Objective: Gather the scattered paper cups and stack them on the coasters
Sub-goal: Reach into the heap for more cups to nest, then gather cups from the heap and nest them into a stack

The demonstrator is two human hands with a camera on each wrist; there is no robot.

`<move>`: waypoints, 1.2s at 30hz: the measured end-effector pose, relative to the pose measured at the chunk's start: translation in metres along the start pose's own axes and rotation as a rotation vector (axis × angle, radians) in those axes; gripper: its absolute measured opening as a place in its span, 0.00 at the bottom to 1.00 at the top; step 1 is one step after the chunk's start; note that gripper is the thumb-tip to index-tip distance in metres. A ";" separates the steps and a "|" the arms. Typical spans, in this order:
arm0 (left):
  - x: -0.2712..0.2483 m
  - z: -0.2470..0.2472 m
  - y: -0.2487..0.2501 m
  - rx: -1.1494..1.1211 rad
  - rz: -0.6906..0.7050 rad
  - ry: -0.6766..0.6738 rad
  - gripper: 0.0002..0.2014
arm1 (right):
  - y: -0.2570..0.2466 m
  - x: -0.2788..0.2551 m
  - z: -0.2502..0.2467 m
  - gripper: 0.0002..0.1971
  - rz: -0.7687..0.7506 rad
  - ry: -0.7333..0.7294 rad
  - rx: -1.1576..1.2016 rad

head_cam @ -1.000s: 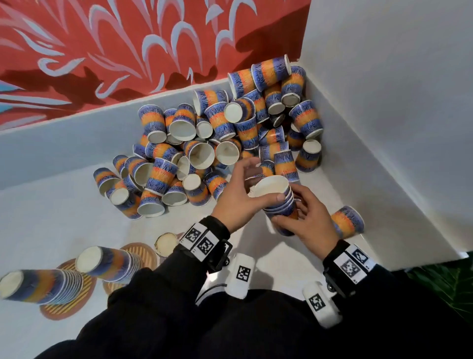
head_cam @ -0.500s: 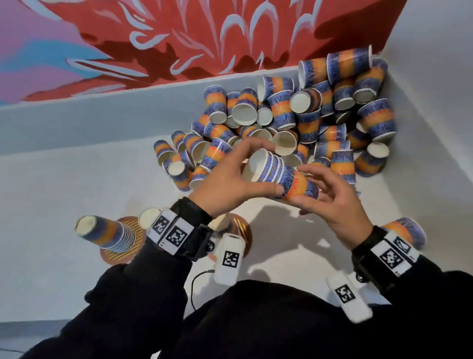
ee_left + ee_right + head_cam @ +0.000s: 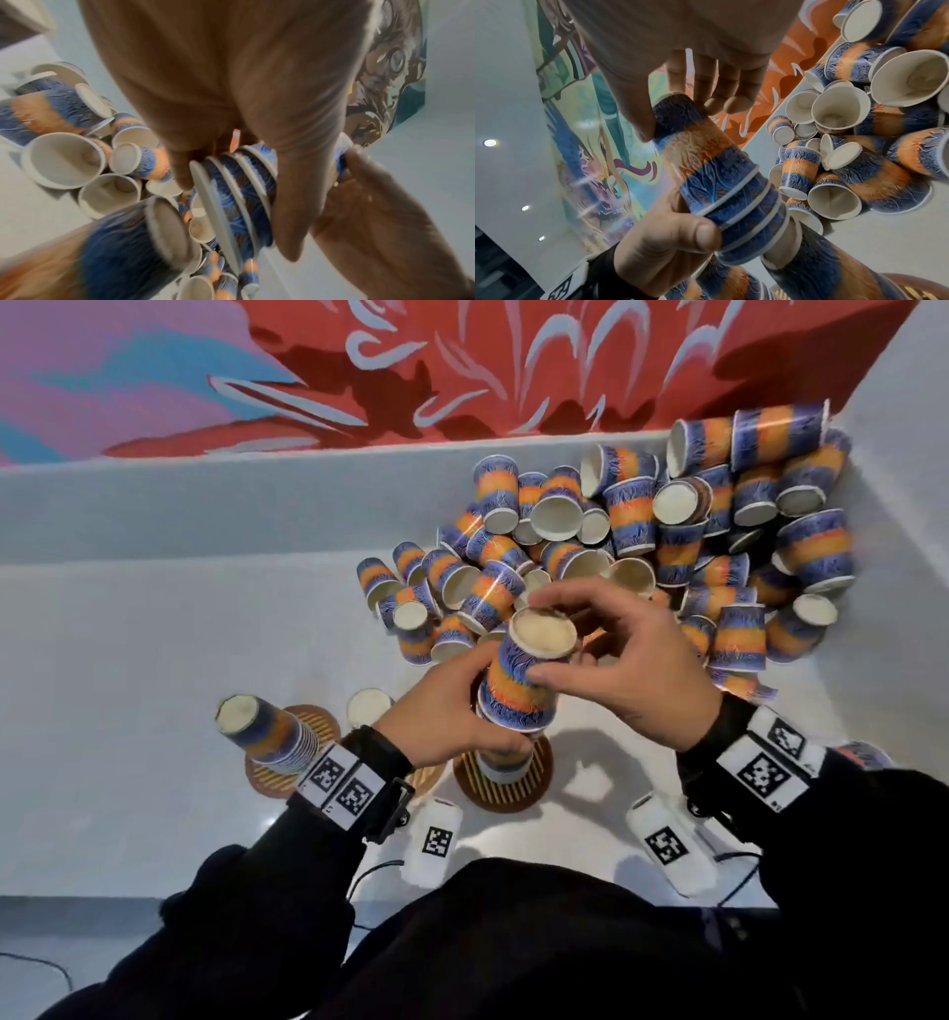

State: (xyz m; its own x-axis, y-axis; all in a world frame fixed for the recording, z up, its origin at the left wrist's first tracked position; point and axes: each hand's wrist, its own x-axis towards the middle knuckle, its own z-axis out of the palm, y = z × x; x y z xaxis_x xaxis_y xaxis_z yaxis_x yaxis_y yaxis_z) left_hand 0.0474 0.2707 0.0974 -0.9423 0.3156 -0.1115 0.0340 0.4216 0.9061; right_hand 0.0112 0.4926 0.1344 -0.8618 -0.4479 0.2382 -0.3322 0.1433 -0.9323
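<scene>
Both hands hold a short nested stack of blue-and-orange paper cups [image 3: 521,683], turned bottom up, just above a cup stack [image 3: 502,766] that stands on a brown slatted coaster [image 3: 506,796]. My left hand [image 3: 462,711] grips the stack's lower rims [image 3: 231,194]. My right hand [image 3: 544,639] pinches its top end between thumb and forefinger [image 3: 675,113]. A taller cup stack [image 3: 267,731] stands on the left coaster [image 3: 280,775]. The loose cup pile [image 3: 667,546] fills the far right corner.
A single upturned cup [image 3: 367,706] stands between the coasters. My left wrist partly covers a third coaster [image 3: 429,775]. One stray cup [image 3: 868,755] lies by my right wrist. Grey walls close the back and the right side. Cables trail along the near edge.
The held stack went from mouth up, to lying sideways, to bottom up, and moved from beside the pile to above the coaster stack. The view swung left.
</scene>
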 end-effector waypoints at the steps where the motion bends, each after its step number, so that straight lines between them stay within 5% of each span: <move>1: -0.001 0.003 -0.005 -0.009 0.000 0.019 0.44 | 0.000 -0.001 0.005 0.27 -0.003 -0.012 -0.047; 9: -0.009 0.008 -0.033 -0.039 -0.015 0.037 0.52 | 0.014 -0.014 0.020 0.40 0.076 -0.051 -0.266; 16: -0.003 0.002 -0.004 0.023 0.108 0.103 0.35 | 0.030 -0.029 0.007 0.31 0.146 0.037 -0.288; 22: 0.033 0.036 0.043 0.227 0.391 0.236 0.15 | 0.074 -0.060 -0.039 0.21 0.306 0.161 -0.413; 30: 0.119 0.138 0.066 0.558 0.406 -0.065 0.21 | 0.156 -0.142 -0.155 0.35 0.818 0.498 -0.858; 36: 0.173 0.210 0.027 0.709 0.219 -0.246 0.34 | 0.182 -0.169 -0.174 0.54 0.936 0.549 -0.696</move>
State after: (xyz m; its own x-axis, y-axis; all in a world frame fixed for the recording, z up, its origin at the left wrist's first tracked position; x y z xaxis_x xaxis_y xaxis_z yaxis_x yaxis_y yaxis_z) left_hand -0.0453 0.5152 0.0168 -0.7912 0.5991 -0.1227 0.4938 0.7443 0.4497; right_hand 0.0297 0.7474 -0.0278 -0.8625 0.4688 -0.1906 0.4955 0.7059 -0.5061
